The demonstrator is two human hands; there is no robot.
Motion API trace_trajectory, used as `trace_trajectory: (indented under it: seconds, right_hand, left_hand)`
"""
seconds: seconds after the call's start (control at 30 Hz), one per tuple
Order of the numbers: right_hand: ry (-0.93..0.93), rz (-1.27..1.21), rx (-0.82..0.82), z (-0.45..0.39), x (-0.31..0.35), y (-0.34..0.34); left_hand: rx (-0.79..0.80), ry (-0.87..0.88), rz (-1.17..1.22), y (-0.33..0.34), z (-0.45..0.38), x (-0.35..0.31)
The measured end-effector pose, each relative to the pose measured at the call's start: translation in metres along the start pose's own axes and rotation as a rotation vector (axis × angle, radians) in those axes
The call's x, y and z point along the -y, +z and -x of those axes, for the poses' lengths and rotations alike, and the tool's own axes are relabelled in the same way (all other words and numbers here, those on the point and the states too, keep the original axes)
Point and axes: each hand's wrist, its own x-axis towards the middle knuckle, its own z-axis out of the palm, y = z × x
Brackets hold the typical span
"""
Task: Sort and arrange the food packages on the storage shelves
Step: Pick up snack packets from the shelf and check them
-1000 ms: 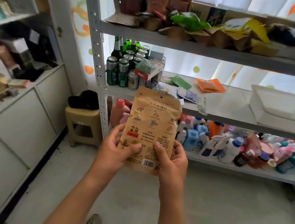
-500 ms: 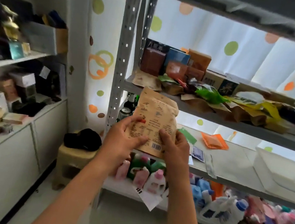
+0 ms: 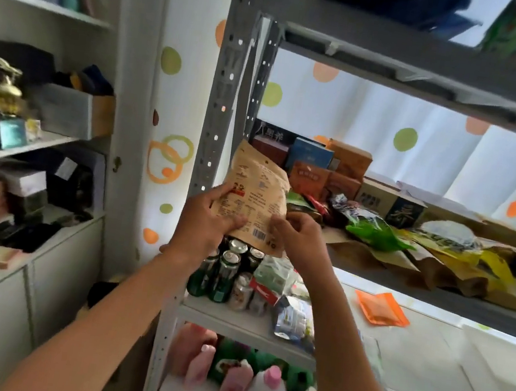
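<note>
Fingers of my left hand (image 3: 205, 221) and right hand (image 3: 298, 239) are pinching the brown pouch (image 3: 257, 202) at mid-frame, before the packed shelf (image 3: 434, 298).

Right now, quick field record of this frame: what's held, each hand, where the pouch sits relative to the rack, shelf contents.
held item: brown paper pouch, printed side toward the camera
left hand: grips the pouch's lower left
right hand: pinches its lower right edge
pouch position: raised at the packet shelf, by the rack upright
packet shelf: boxes behind, loose packets in front
shelf below: green cans, orange packet
</note>
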Motion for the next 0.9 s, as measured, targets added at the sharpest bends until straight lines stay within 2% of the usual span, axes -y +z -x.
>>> trace_trajectory:
  seconds: [0.13,0.23,0.47,0.73,0.9]
  right_hand:
    - [-0.087,0.125,-0.113,-0.047,-0.003,-0.025]
    - [-0.147,0.211,-0.122,-0.072,-0.004,-0.036]
    - [-0.268,0.481,0.010,-0.119,-0.011,-0.047]
    - [-0.284,0.687,0.189,-0.145,-0.025,-0.036]
    - [-0.321,0.755,0.244,-0.148,-0.026,-0.031]
  left_hand:
    - [-0.054,0.004,-0.053,0.014,-0.038,-0.001]
    - [-0.066,0.010,-0.131,0.022,-0.067,0.001]
    - [-0.083,-0.144,-0.334,0.035,-0.118,0.015]
    - [-0.030,-0.287,-0.585,0.049,-0.139,0.032]
    - [-0.004,-0.195,-0.779,0.057,-0.139,0.032]
